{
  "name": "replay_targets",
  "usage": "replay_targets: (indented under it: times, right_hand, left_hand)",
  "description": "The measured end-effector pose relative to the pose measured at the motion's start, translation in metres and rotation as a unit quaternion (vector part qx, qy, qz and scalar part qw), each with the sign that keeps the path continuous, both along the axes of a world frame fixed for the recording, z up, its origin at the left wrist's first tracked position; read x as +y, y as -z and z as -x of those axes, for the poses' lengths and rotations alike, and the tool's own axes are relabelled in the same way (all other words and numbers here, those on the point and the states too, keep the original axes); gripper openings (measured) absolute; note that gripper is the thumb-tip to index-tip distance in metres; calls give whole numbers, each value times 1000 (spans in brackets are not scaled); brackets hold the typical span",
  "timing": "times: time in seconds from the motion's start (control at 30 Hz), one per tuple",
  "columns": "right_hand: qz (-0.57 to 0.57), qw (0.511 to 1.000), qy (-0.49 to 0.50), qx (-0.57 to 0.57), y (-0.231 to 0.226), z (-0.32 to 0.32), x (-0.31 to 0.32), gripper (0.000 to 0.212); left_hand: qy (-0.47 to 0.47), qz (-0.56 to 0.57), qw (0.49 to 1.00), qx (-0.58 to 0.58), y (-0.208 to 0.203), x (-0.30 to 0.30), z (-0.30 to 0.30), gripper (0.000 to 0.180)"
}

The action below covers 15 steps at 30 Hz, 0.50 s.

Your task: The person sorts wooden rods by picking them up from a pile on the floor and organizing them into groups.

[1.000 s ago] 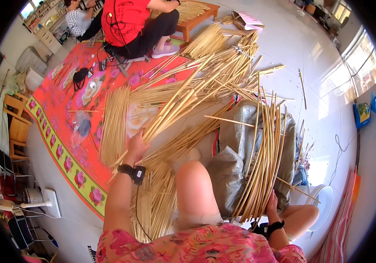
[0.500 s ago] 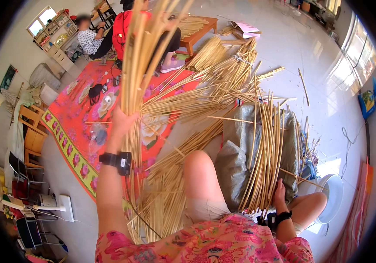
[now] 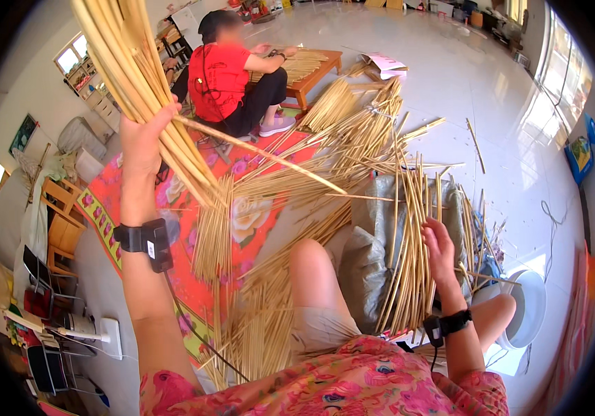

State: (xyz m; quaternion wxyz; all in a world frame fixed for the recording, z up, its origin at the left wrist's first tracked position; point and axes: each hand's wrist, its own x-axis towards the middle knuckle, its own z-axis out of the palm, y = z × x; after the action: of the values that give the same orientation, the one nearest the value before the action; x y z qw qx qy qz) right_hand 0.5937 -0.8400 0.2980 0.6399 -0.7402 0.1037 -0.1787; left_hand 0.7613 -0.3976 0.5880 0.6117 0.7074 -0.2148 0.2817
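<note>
My left hand [image 3: 143, 142] is raised at the upper left, wrapped round a thick bundle of straw-coloured stalks [image 3: 121, 59]. The bundle tilts, its top toward the upper left and past the frame edge. One longer stalk [image 3: 263, 151] juts from that hand toward the right. My right hand [image 3: 440, 253], fingers stretched and loosely apart, is beside a pile of stalks [image 3: 408, 263] on a grey-green cloth [image 3: 363, 277] over my right leg. Whether its fingertips touch the stalks I cannot tell. Below my left hand, another sheaf of stalks [image 3: 213, 243] lies on the red floral mat [image 3: 252, 222].
More stalks [image 3: 263, 305] lie beside my left knee, and heaps [image 3: 360, 132] spread ahead. A person in red [image 3: 221, 87] sits by a low wooden table [image 3: 311, 80] bearing stalks. A pale bucket [image 3: 525, 312] stands at right; chairs [image 3: 58, 229] line the left.
My left hand has moved up and left with its bundle, which now leans left. My right hand has risen from the pile's lower edge to beside its middle. The seated person shows more fully.
</note>
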Motion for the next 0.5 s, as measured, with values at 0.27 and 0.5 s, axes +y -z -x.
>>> replay_targets:
  times: [0.27,0.5]
  right_hand:
    - [419,888,91,-165,-92,-5,55,83]
    - [199,980,-19,-19,-41,20,16,22]
  left_hand:
    - [165,68,984,11,-38,-70,22,46]
    - [275,149,944,102,-1,-145,5,52]
